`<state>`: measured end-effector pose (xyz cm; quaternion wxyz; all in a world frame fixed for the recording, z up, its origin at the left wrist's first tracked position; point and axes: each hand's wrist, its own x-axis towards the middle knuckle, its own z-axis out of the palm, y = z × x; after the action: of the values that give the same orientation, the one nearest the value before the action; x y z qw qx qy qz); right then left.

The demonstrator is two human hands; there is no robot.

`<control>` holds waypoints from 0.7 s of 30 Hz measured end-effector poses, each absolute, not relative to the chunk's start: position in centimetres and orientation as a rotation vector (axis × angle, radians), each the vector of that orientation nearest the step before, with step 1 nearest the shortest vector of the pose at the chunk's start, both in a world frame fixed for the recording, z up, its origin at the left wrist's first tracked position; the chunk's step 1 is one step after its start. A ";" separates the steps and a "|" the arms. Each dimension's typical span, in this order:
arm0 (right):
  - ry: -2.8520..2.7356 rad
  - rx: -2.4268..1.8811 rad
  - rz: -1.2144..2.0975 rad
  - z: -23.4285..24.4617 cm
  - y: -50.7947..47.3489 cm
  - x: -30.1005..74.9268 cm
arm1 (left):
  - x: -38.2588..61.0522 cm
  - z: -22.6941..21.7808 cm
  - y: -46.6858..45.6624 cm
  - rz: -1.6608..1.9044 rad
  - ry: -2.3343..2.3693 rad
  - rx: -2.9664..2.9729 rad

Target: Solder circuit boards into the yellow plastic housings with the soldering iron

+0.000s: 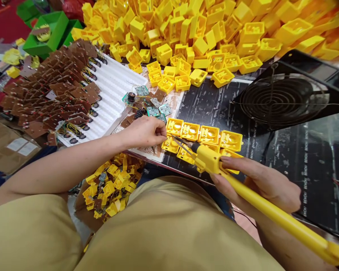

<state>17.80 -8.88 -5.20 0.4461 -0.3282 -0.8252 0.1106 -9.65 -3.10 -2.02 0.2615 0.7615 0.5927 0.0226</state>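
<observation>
My right hand (262, 180) is closed around a yellow soldering gun (210, 160), its long handle running to the lower right. The gun's dark, thin tip points left, over the left end of two rows of small open yellow plastic housings (209, 134). Beside that end, my left hand (147, 131) is closed in a pinch, fingertips close to the tip. Whatever lies between those fingertips is too small to make out. Just behind my left hand is a small heap of green circuit boards (165, 109) with thin wires and black round parts.
A large heap of yellow housings (164, 52) covers the back. Brown circuit boards (45, 90) with wired black parts lie on ridged white foam (121, 73) at left. A black fan (274, 99) stands at right. Below the table edge, a box holds yellow pieces (110, 188). Green boxes (49, 35) sit back left.
</observation>
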 end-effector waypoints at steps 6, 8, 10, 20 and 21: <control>-2.086 -0.723 0.192 -5.0 -8.6 17.8 | -9.4 -1.9 -2.8 0.052 1.576 2.032; -2.056 -0.725 0.229 -5.1 -8.8 17.5 | -9.3 -1.7 -2.7 0.021 1.587 2.045; -2.034 -0.753 0.269 -5.1 -9.0 17.2 | -9.2 -1.5 -2.6 -0.002 1.584 2.058; -2.175 -0.590 0.221 -3.7 -8.2 16.1 | -9.0 -1.5 -2.0 -0.067 1.541 2.125; -2.204 -0.567 0.206 -3.4 -8.0 16.0 | -8.9 -1.4 -2.0 -0.088 1.540 2.132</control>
<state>15.97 -7.96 -3.36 0.4153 -0.2256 -0.8774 0.0819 -8.91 -1.95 -1.41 0.2523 0.7839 0.5663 -0.0325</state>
